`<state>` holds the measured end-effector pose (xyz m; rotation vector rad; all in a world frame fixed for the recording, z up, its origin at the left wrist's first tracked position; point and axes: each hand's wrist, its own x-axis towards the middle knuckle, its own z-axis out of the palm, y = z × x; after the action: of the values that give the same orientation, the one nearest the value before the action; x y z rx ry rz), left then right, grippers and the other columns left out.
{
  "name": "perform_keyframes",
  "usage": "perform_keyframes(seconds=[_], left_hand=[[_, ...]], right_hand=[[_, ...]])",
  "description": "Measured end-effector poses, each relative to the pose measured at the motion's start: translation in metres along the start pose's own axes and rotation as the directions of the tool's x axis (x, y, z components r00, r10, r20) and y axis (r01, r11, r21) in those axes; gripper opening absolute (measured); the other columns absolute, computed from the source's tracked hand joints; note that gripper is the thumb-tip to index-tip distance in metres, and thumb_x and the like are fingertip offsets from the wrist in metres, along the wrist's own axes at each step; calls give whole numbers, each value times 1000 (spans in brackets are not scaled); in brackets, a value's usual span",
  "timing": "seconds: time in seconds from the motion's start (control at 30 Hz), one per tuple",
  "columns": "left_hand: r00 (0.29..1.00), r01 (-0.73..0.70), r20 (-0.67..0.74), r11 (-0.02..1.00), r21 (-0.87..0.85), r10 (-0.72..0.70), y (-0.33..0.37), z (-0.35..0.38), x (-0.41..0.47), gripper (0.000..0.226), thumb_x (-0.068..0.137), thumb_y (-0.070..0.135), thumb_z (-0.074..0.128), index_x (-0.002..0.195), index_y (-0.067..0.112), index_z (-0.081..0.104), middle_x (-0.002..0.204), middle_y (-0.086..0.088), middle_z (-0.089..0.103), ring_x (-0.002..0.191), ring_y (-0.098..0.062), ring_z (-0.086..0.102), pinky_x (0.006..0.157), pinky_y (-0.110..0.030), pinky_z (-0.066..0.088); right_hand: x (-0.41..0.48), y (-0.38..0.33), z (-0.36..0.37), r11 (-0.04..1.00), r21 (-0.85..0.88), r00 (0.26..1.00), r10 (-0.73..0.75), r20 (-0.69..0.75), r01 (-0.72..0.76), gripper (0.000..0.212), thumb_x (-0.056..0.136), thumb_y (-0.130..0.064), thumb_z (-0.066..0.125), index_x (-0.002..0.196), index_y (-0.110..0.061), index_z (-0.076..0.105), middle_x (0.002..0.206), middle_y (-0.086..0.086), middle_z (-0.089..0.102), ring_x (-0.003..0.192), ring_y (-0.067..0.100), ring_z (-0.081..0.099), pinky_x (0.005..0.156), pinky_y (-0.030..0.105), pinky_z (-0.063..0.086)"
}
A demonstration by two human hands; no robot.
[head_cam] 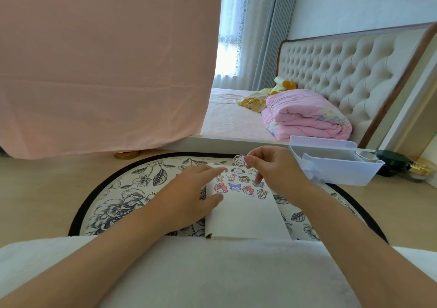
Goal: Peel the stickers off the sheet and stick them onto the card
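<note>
White cloth is lying nearest, across the lap, overlapping the near edge of the round floral mat. Both bare forearms are reaching out over it.

Card is sitting on the mat, right of centre. Its near edge is meeting the cloth and its far end is running toward the mat's far edge. Stuck stickers are clustering on the card's far half; the near half is showing blank white.

Left hand is lying palm down with fingers straight, pressing on the card's left edge and gripping nothing. Its index tip is reaching the sticker cluster.

Right hand is hovering over the card's far right corner. Thumb and index are pinching a loose sticker, a white cartoon cutout, which is being held off the card near the mat's far edge. The lower fingers are curling down, one tip touching the card beside the cluster.

Plastic bin is standing just beyond the mat's far right edge. A dark jar and a gold-capped jar are sitting past it on the right. Gold lid is lying beyond the mat's far left edge.

Pink sheet is hanging behind, on the left. Farther right, a folded pink quilt and a plush toy are lying on the bed against the tufted headboard. Curtains are hanging farthest back.
</note>
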<state>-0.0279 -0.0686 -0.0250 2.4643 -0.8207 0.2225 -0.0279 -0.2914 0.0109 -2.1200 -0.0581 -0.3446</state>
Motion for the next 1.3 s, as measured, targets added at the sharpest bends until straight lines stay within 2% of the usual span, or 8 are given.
perform_keyframes(seconds=[0.1, 0.17, 0.27, 0.37, 0.6, 0.87, 1.1, 1.3], left_hand=[[995, -76, 60, 997, 21, 75, -8, -1, -9, 43, 96, 45, 59, 138, 39, 52, 142, 22, 45, 130, 8, 32, 105, -14, 28], [989, -116, 97, 993, 12, 114, -14, -1, -17, 32, 96, 47, 56, 127, 40, 61, 136, 23, 45, 128, 9, 35, 106, -17, 34], [984, -134, 119, 991, -12, 134, -18, -1, -23, 39, 91, 60, 46, 123, 45, 61, 133, 26, 41, 127, 11, 34, 103, -19, 38], [981, -144, 133, 990, -11, 144, -18, 1, -24, 37, 91, 59, 44, 121, 48, 62, 133, 26, 37, 127, 12, 34, 98, -15, 39], [978, -151, 138, 988, -33, 155, -22, 3, -26, 29, 97, 49, 53, 124, 48, 62, 127, 25, 38, 123, 12, 38, 95, -7, 34], [982, -137, 128, 990, -45, 142, -22, 3, -26, 28, 96, 49, 54, 122, 46, 64, 126, 25, 39, 120, 12, 39, 91, -4, 31], [977, -190, 107, 981, 35, 186, -18, 1, -28, 32, 98, 47, 50, 128, 45, 58, 135, 30, 36, 124, 12, 37, 91, -13, 39], [964, -259, 108, 955, 145, 245, -16, 1, -25, 49, 95, 53, 29, 131, 38, 59, 127, 27, 51, 121, 5, 40, 90, -22, 46]], right_hand=[[-3, 2, -1, 988, 80, 985, 124, 123, -134, 11, 94, -18, 69, 88, -10, 73, 83, 4, 75, 48, 12, 55, 42, 20, 38], [-7, 1, 2, 975, 49, 951, 201, 234, -218, 12, 92, -21, 72, 89, -9, 76, 80, 2, 75, 48, 10, 51, 44, 21, 34], [-11, -2, 10, 951, -15, 898, 297, 324, -309, 16, 86, -25, 78, 91, -10, 77, 79, -1, 76, 49, 11, 49, 45, 22, 33], [-13, -4, 16, 936, -36, 884, 342, 318, -349, 21, 81, -26, 82, 90, -7, 77, 76, 1, 76, 48, 13, 45, 44, 22, 31], [-14, -2, 34, 955, -151, 928, 284, 242, -253, 18, 78, -29, 84, 79, -11, 78, 69, -2, 75, 40, 0, 46, 47, 19, 38], [-14, -4, 37, 952, -237, 945, 246, 216, -194, 19, 76, -32, 84, 73, -14, 79, 58, -8, 69, 41, 0, 47, 50, 20, 42], [-11, -2, 42, 932, -319, 948, 245, 203, -173, 17, 71, -34, 85, 65, -20, 77, 58, -10, 69, 51, 5, 54, 55, 24, 45], [-15, 1, 40, 912, -398, 967, 185, 176, -102, 18, 69, -41, 84, 69, -26, 75, 65, -11, 66, 58, 4, 57, 54, 21, 44]])
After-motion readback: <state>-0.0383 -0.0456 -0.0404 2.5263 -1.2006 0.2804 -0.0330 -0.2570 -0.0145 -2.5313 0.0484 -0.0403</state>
